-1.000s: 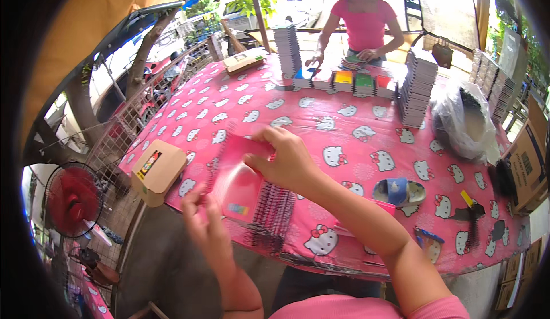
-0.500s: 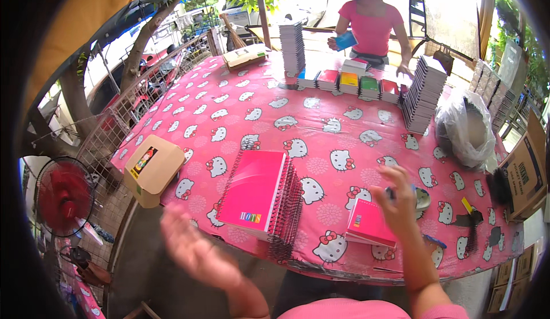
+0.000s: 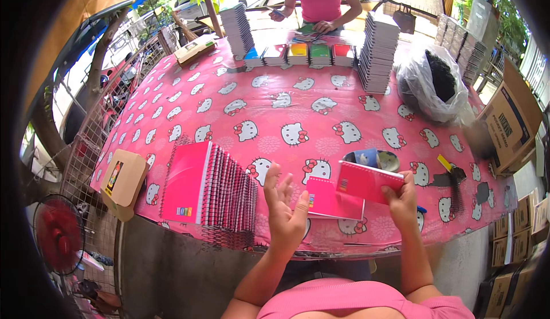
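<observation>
My right hand (image 3: pixel 403 200) grips a small pink notebook (image 3: pixel 366 180) by its right end, thumb on the cover, and holds it tilted above the table. Beneath it lies another pink notebook (image 3: pixel 329 201), partly covered by the raised one. My left hand (image 3: pixel 285 209), fingers spread and holding nothing, is just left of these notebooks. Farther left stands a stack of pink notebooks (image 3: pixel 186 187) with black spiral bindings. Behind the held notebook are a blue round object (image 3: pixel 365 157) and a round pale one (image 3: pixel 388 162), whose kinds I cannot make out.
Across the pink table (image 3: pixel 275 95), a person in a pink top (image 3: pixel 318 1) handles notebooks behind small coloured piles (image 3: pixel 298 54). Tall notebook stacks (image 3: pixel 379 55) flank them. A plastic bag of black coils (image 3: pixel 438 81), cardboard boxes (image 3: pixel 513 118) and a fan (image 3: pixel 59 233) surround the area.
My right hand has picked up a pink notebook. My left hand has come in from the far left to beside the notebooks. The view has shifted; the other person's hands are now lower.
</observation>
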The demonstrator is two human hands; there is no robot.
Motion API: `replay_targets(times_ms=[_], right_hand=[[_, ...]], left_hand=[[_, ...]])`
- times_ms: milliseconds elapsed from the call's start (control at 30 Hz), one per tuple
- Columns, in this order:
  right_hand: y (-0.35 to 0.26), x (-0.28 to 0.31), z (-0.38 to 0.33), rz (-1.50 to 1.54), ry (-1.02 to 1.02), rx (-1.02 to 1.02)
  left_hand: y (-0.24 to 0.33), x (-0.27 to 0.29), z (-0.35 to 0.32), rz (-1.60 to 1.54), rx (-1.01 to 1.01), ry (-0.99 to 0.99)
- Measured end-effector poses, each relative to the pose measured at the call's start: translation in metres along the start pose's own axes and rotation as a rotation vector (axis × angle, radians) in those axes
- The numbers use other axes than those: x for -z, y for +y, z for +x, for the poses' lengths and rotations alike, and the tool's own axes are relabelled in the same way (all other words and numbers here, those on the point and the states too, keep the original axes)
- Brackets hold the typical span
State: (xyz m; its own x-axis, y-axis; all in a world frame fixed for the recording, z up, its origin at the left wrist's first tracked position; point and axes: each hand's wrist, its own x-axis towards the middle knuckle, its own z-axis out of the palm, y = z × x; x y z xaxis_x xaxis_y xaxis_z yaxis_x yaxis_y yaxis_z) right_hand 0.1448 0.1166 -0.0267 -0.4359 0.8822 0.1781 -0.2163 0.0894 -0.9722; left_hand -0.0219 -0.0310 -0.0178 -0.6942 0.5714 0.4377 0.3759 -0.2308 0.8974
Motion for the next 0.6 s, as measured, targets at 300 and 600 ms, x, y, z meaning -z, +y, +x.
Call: replay_targets(times_ms=[300,600], right_hand=[[0.029,-0.019,-0.018,-0.432,-0.226,0.204],[0.013,0.254,0.062,-1.434,0.685,0.073]], left_hand=[[0.03,-0.041,-0.005,0.831,-0.313,-0.151],[0.018,-0.057,0.015,0.524,-0.281,-0.315]])
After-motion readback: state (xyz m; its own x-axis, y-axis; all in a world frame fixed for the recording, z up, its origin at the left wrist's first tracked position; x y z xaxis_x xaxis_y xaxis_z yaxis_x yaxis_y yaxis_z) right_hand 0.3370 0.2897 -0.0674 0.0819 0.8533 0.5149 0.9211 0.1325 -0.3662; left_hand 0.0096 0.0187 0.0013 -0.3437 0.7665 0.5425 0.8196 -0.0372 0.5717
